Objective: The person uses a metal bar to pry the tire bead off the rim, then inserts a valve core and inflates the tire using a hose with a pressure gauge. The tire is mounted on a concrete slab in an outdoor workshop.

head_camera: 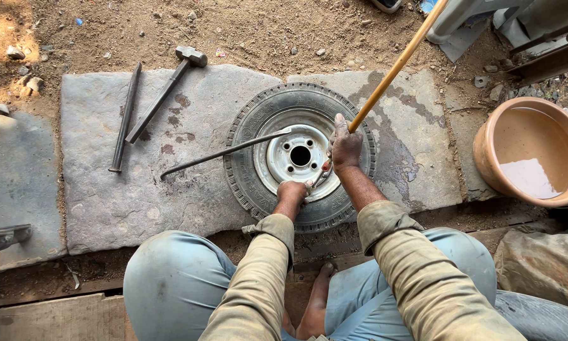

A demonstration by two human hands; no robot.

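While both hands work at the rim, the small black rubber tyre on its pale grey steel wheel (299, 155) lies flat on the grey stone slab (138, 202), just in front of the squatting person's knees.

Left hand (291, 191): fingers curled shut around a short metal lever (318, 175) set at the near edge of the rim, where bead meets steel. How deep the tip sits cannot be told.

Right hand (346, 146): fingers wrapped tight round the lower end of a long yellow wooden handle (394, 66), which runs up and away to the right; its working end is hidden under the hand.

Long curved dark iron bar (224, 151): one end hooked at the far left of the rim, the rest lying out over the slab.

Judgement on method: the step in hand looks like prying the bead over the rim. Keep the short lever low and pinned, lever the long handle in small bites close beside it, and hold the wheel from sliding on the stone.

Also present: dark straight iron rod (125, 117) and steel hammer with dark shaft (164, 91), side by side on the slab, well apart from the tyre; terracotta-coloured round basin of cloudy water (486, 151), to the right on the dirt.
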